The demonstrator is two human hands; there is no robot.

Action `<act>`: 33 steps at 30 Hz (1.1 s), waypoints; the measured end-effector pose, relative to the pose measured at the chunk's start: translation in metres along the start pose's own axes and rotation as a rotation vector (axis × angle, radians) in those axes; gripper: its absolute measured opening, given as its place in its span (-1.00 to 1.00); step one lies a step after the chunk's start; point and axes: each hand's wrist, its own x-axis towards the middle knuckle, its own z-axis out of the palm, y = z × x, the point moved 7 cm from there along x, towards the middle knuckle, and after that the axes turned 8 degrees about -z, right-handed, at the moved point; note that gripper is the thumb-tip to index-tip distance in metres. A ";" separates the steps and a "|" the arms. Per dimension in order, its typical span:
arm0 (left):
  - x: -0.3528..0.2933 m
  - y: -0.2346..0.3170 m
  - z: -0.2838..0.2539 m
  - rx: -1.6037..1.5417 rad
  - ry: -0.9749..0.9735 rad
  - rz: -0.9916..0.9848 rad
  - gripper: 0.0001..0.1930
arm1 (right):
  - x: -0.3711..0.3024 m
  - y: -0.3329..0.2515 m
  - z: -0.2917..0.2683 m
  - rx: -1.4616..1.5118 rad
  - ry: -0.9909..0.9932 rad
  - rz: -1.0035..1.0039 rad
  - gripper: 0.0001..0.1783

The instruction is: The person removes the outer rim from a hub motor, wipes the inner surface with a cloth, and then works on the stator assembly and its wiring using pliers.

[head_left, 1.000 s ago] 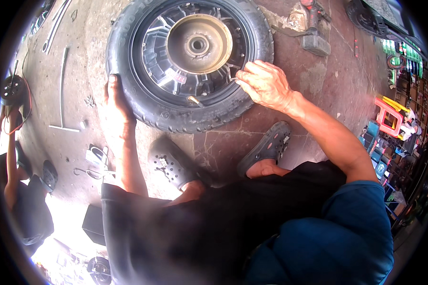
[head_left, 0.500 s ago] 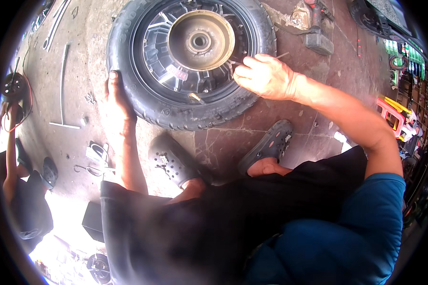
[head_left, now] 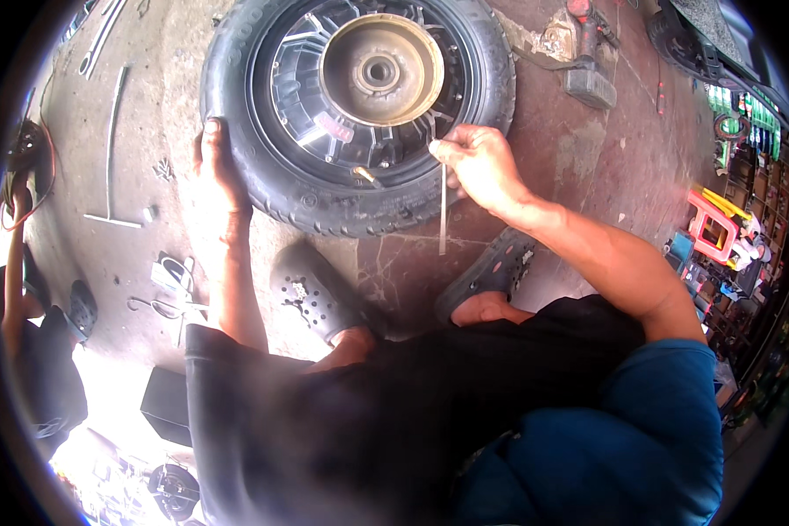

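A wheel with a black knobbly tyre (head_left: 324, 210) and a hub motor lies in front of me; a round brownish metal drum (head_left: 382, 70) forms its middle. A short brass-coloured valve stem (head_left: 366, 177) sticks out of the rim. My left hand (head_left: 219, 180) is closed against the tyre's left edge, thumb up, its other fingers partly hidden. Over the wheel's lower right side, my right hand (head_left: 482, 167) pinches a thin pale rod (head_left: 443, 219). One end hangs toward my foot, the other points up at the hub. Its exact kind is unclear.
A red and grey power tool (head_left: 587, 74) lies beyond the wheel to the right. Spanners (head_left: 101, 39), a T-shaped bar (head_left: 111, 153) and a white cable (head_left: 175, 294) are on the floor at left. Another person's arm and leg (head_left: 39, 351) show at far left. My clogs (head_left: 316, 294) stand close to the tyre.
My right hand has turned and moved slightly down, so the rod that pointed up and right now hangs downward. The wheel sits slightly farther right; my left hand stays at its edge.
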 end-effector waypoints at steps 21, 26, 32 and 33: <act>-0.168 0.045 0.066 0.880 -0.585 0.724 -0.73 | -0.018 0.012 0.023 0.806 0.049 0.498 -0.70; -0.144 0.058 0.038 0.659 -0.284 0.417 -0.75 | -0.024 0.003 0.040 1.024 0.110 0.473 -0.70; -0.126 0.040 0.033 0.425 -0.267 0.186 -0.77 | -0.022 -0.001 0.047 1.247 0.288 0.484 -0.71; -0.122 0.044 0.024 0.354 -0.212 0.158 -0.77 | -0.023 -0.006 0.051 1.244 0.294 0.486 -0.71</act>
